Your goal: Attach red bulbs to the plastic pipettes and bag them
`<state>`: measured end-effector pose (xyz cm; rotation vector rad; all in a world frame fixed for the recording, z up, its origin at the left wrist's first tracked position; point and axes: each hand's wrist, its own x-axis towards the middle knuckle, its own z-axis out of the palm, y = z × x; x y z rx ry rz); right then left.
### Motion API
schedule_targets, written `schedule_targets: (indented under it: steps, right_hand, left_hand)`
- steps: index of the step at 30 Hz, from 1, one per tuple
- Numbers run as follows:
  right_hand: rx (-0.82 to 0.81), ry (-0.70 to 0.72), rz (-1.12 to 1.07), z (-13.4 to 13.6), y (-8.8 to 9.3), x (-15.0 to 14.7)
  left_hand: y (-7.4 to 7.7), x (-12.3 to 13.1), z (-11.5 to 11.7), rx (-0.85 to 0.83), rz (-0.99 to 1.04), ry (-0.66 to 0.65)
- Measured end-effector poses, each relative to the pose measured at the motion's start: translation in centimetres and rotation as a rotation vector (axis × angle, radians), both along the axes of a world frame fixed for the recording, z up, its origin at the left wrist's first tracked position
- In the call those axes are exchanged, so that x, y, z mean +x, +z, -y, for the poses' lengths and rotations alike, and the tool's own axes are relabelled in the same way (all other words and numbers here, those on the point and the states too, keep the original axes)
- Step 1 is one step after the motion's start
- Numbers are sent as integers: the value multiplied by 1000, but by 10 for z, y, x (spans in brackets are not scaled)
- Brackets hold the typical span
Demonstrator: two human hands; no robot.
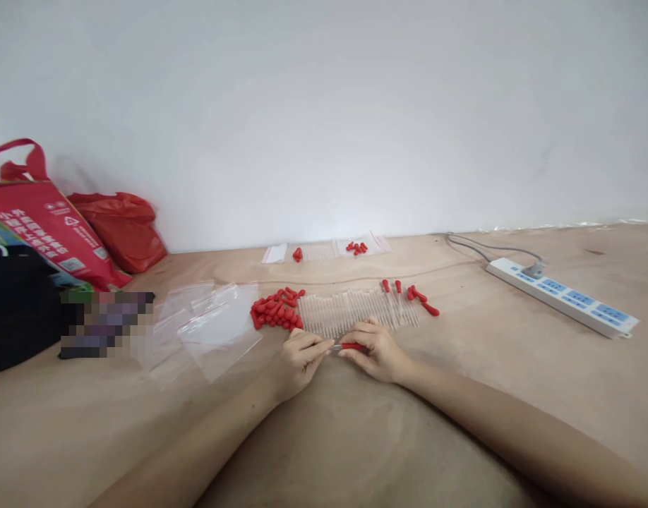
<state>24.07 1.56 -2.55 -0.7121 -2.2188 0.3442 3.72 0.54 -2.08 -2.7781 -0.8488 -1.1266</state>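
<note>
My left hand [298,361] pinches the clear end of a thin plastic dropper tube [335,346], and my right hand [375,351] pinches a red rubber bulb [352,346] on its other end. Both hands rest on the wooden table [462,367]. Just beyond them lies a row of clear dropper tubes [356,311]. A heap of red bulbs [275,310] sits at the row's left end. A few loose red bulbs [416,294] lie at its right end.
Clear zip bags [207,324] are spread to the left. Two filled bags [329,250] lie by the wall. A white power strip [565,296] is at the right. Red bags [64,226] and a black item [14,310] stand at the far left.
</note>
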Motion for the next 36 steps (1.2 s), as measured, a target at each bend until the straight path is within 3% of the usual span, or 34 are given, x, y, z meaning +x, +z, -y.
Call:
schedule_targets:
  steps: [13,16,20,25,30,33,36]
  right_hand:
    - [11,-33,39,-2,2,-1]
    - [-79,-44,-92,-3,5,-3]
    - [-331,-81,-419,-5,5,-11]
    - [-454,-208,-588,-40,17,7]
    - [-401,-582,-379,-88,33,58]
    - [-367,-798,-69,-98,32,74]
    - [-348,-894,165,-98,25,75]
  left_hand:
    - [0,4,-1,9,1,27]
    - [-2,4,-1,5,69,56]
    - [0,4,0,-49,122,47]
    - [7,-1,0,-50,127,101]
    - [8,-6,-5,-40,82,283]
    - [7,-6,-7,-64,45,309]
    - [7,-6,-7,-72,15,293]
